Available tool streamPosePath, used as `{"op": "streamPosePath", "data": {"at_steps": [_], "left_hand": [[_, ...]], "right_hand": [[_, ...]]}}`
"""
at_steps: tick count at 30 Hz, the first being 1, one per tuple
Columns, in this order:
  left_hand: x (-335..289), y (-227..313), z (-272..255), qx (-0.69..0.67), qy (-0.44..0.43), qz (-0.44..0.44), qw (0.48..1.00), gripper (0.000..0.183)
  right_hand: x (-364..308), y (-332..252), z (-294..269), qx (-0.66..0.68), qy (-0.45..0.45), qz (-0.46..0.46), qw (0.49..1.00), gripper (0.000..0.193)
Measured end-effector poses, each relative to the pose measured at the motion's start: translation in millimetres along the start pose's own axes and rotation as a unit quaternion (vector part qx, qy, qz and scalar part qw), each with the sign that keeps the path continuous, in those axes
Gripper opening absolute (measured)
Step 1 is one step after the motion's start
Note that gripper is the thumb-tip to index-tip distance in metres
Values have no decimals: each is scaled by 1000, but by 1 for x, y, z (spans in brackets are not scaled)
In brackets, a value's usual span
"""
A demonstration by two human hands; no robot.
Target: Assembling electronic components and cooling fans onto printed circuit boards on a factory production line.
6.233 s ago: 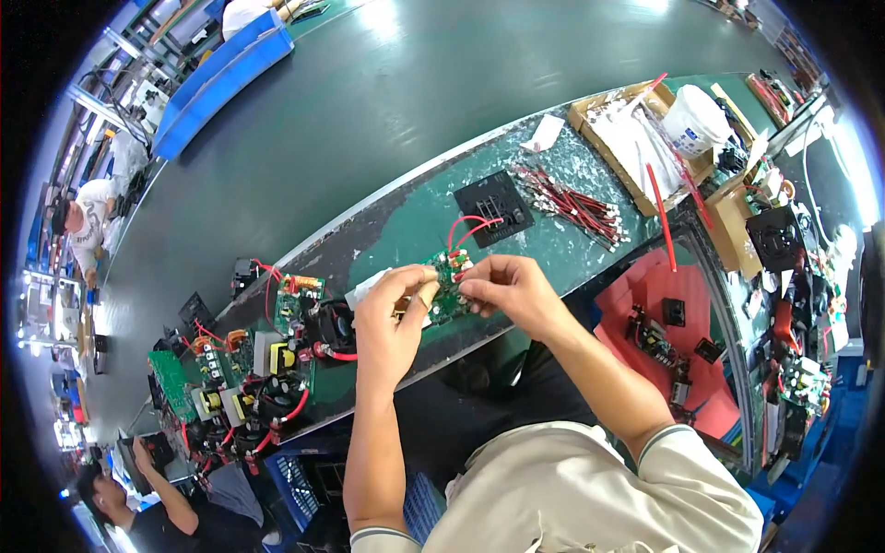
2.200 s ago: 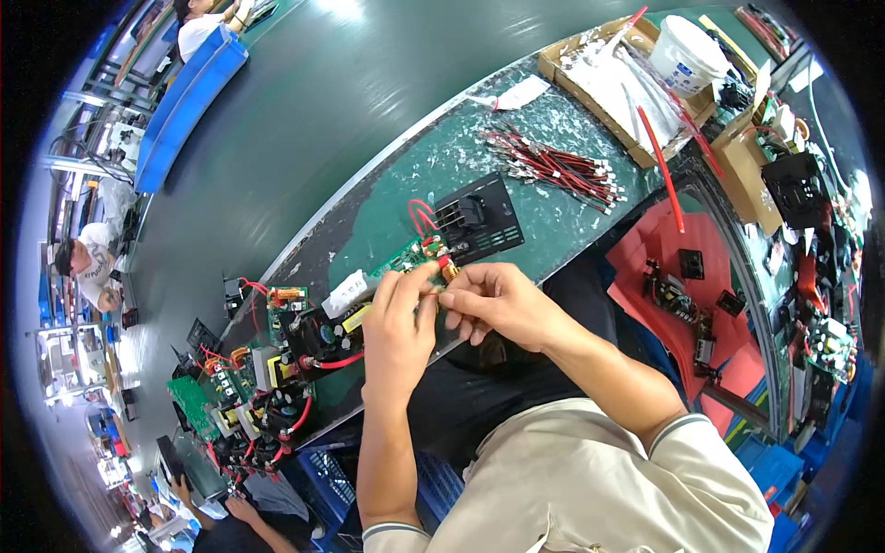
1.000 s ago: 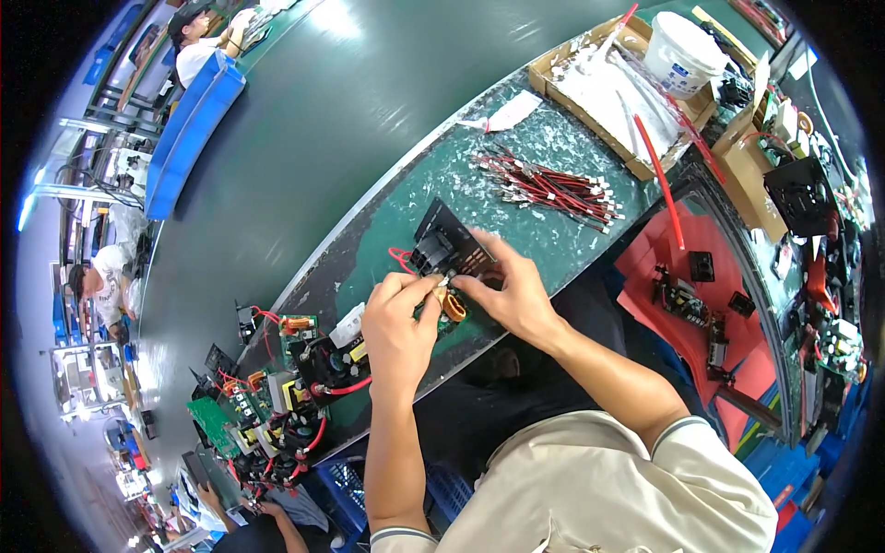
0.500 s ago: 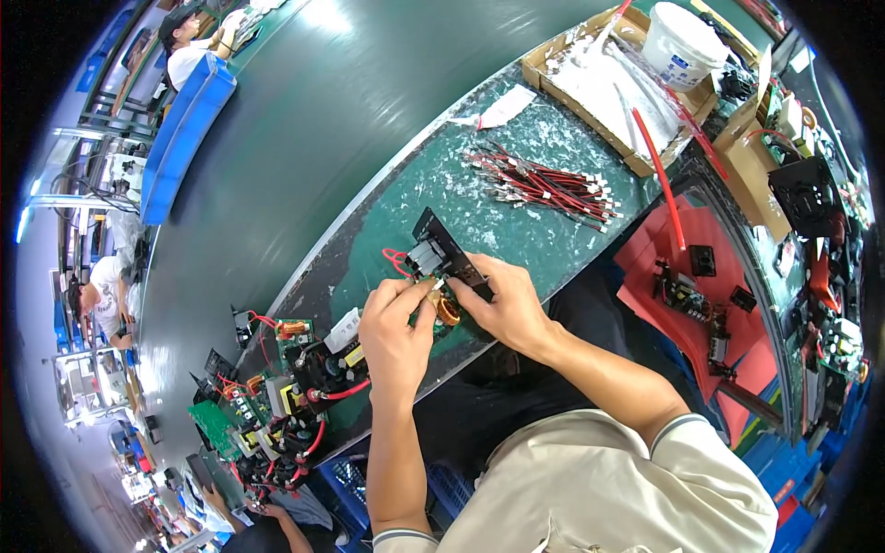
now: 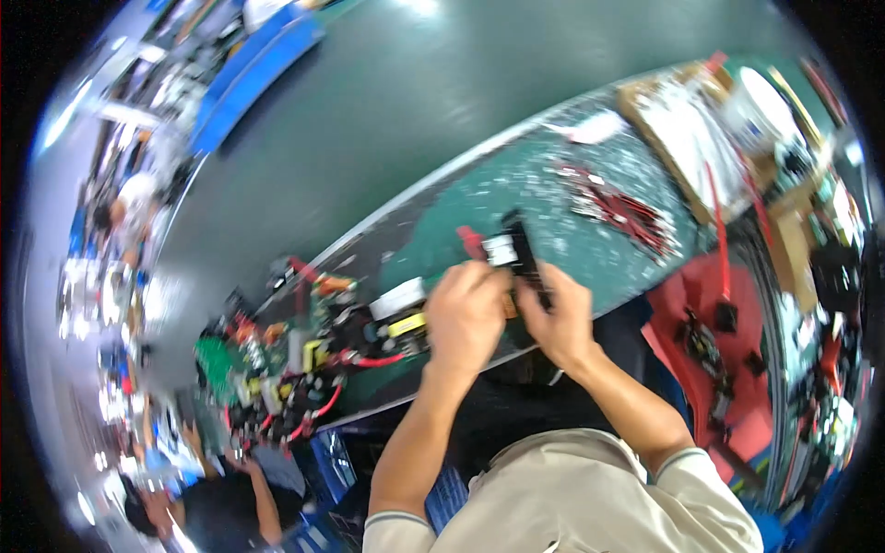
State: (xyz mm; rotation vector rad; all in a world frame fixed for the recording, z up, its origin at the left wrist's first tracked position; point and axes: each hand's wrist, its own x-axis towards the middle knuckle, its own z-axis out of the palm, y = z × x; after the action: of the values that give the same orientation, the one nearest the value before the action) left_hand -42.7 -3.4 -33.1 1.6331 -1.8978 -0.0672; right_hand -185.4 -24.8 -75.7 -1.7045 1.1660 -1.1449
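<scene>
My left hand and my right hand are close together over the green mat, both gripping a small black part that carries a white label and red wires. The part is tipped up on edge between my fingers. The picture is blurred, so its finer detail does not show.
A pile of red wires lies on the mat to the right. Several green circuit boards with red leads sit at the left. A cardboard tray and white tub stand far right, a red bin below. Another person works lower left.
The black part has gone from lying flat on the mat to standing on edge in both hands. The view has swung, so the bench sits further right.
</scene>
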Motion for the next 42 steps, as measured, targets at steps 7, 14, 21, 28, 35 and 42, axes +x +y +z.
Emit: {"op": "streamPosePath", "data": {"at_steps": [7,14,21,28,35,42], "left_hand": [[-7,11,-1,3,-5,10,1000,12],[-34,-14,-63,6,-34,-24,999,67],[-69,-31,-60,124,-104,-110,981,102],[-61,-32,-34,136,-45,-101,985,91],[-72,-36,-31,182,-25,-98,978,87],[-71,-28,-34,167,-30,-126,977,62]], "right_hand": [[3,11,-21,-47,-9,43,998,26],[21,78,-96,-358,-141,133,913,46],[-1,-12,-25,-109,-190,-127,967,75],[11,-11,-14,-199,-189,-154,949,81],[16,-17,-15,-184,-246,-114,945,80],[14,-19,-16,-192,-237,-98,947,71]]}}
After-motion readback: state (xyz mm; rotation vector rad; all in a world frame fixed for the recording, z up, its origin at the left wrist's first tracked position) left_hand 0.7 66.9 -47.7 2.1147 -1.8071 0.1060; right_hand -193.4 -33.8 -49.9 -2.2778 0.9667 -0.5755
